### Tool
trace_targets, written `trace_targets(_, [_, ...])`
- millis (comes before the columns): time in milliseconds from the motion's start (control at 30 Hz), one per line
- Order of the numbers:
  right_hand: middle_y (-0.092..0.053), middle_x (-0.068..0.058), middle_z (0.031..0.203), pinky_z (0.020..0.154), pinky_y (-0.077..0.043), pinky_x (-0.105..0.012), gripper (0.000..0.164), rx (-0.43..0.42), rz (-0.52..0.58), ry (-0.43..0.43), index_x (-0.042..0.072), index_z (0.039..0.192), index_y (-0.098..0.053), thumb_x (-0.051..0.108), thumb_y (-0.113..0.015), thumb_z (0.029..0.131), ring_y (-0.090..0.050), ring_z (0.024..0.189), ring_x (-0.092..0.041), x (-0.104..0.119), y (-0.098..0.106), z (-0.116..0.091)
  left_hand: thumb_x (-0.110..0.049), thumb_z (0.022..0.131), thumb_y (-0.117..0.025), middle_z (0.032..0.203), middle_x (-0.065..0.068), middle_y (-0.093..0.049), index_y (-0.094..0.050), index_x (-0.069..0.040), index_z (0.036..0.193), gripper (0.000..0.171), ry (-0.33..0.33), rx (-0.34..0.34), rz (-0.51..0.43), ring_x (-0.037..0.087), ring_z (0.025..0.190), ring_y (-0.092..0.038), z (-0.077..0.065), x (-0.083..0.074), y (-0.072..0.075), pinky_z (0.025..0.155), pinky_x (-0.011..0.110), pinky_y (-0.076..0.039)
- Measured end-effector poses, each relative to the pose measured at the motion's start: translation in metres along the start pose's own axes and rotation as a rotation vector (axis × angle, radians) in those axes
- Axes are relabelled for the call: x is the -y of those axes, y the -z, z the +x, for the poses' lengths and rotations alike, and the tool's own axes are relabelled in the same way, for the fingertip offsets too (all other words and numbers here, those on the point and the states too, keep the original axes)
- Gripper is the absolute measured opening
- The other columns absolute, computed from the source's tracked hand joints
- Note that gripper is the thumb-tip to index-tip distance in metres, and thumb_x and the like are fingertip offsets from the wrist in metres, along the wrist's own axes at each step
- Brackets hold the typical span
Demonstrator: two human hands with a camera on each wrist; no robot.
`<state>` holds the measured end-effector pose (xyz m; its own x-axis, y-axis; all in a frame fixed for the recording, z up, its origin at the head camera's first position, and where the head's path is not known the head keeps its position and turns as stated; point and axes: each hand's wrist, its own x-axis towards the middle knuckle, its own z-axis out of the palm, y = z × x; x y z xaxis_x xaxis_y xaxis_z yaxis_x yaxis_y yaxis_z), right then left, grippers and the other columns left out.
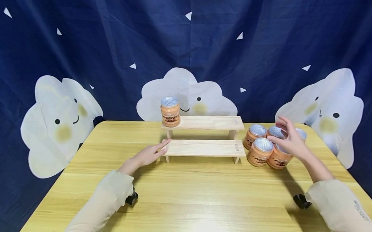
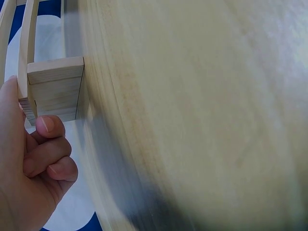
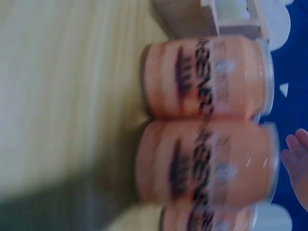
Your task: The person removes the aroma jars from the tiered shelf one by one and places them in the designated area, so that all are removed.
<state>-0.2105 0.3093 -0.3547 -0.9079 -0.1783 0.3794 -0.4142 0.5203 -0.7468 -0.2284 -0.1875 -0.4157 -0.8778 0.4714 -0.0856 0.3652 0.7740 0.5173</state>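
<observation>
A two-step wooden display stand (image 1: 203, 148) stands on the table. My left hand (image 1: 146, 156) grips the left end of its lower step, some fingers curled beside the end leg (image 2: 55, 89) in the left wrist view. One orange jar (image 1: 170, 116) with a silver lid and dark lettering sits upright at the left end of the upper step. To the right of the stand, several like jars (image 1: 258, 157) stand clustered. Over them hovers my right hand (image 1: 291, 142), fingers spread and bent, holding nothing; in the right wrist view only its fingertips (image 3: 298, 149) show beside the lids.
A light wood table (image 1: 183, 191) spreads below the stand and toward me. Behind it hangs a dark blue curtain (image 1: 115, 31) printed with white clouds and triangles. The jars stand close against each other, near the stand's right end.
</observation>
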Motion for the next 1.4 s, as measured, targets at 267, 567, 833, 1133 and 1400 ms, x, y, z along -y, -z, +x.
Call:
trace_targets(267, [-0.032,-0.027,0.131,0.101,-0.021,-0.060,0.080,0.087,0.061,0.035,0.004,0.144,-0.016,0.001,-0.065,0.082,-0.030,0.123,-0.042,0.027,-0.027,0.035,-0.053,0.095,-0.031,0.142,0.014,-0.037,-0.022,-0.026,0.146,0.059,0.007,0.003,0.003,0.040,0.120,-0.043,0.001,0.001,-0.001,0.101,0.054,-0.031])
trace_targets(567, [-0.033,-0.025,0.131,0.104,-0.022,-0.057,0.077,0.137,0.127,0.073,0.000,0.142,-0.017,-0.003,-0.064,0.081,-0.030,0.125,-0.043,0.048,-0.056,0.062,-0.052,0.095,-0.031,0.142,0.013,-0.037,-0.021,-0.025,0.147,0.058,0.005,0.010,0.003,0.039,0.121,-0.043,0.001,-0.003,0.001,0.101,0.054,-0.031])
trace_targets(833, [-0.030,-0.026,0.134,0.105,-0.020,-0.056,0.077,0.177,0.194,0.050,-0.001,0.142,-0.017,-0.004,-0.063,0.081,-0.029,0.127,-0.041,0.070,-0.087,0.074,-0.051,0.096,-0.031,0.141,0.013,-0.038,-0.021,-0.027,0.146,0.057,0.011,0.011,0.000,0.040,0.121,-0.043,0.000,-0.005,0.003,0.101,0.053,-0.031])
trace_targets(1133, [-0.031,-0.021,0.134,0.107,-0.020,-0.052,0.077,0.228,0.219,0.057,0.006,0.144,-0.019,0.006,-0.066,0.082,-0.031,0.128,-0.035,0.083,-0.124,0.090,-0.053,0.095,-0.031,0.142,0.012,-0.037,-0.020,-0.030,0.146,0.057,0.017,0.015,-0.001,0.040,0.121,-0.043,0.000,-0.002,0.002,0.101,0.053,-0.031])
trace_targets(1400, [-0.034,-0.020,0.132,0.105,-0.026,-0.050,0.080,0.217,0.207,0.073,0.006,0.143,-0.020,0.011,-0.069,0.080,-0.035,0.125,-0.035,0.101,-0.150,0.105,-0.052,0.095,-0.031,0.142,0.012,-0.036,-0.020,-0.029,0.146,0.057,0.011,0.019,-0.004,0.040,0.121,-0.042,0.001,0.000,0.003,0.101,0.053,-0.031])
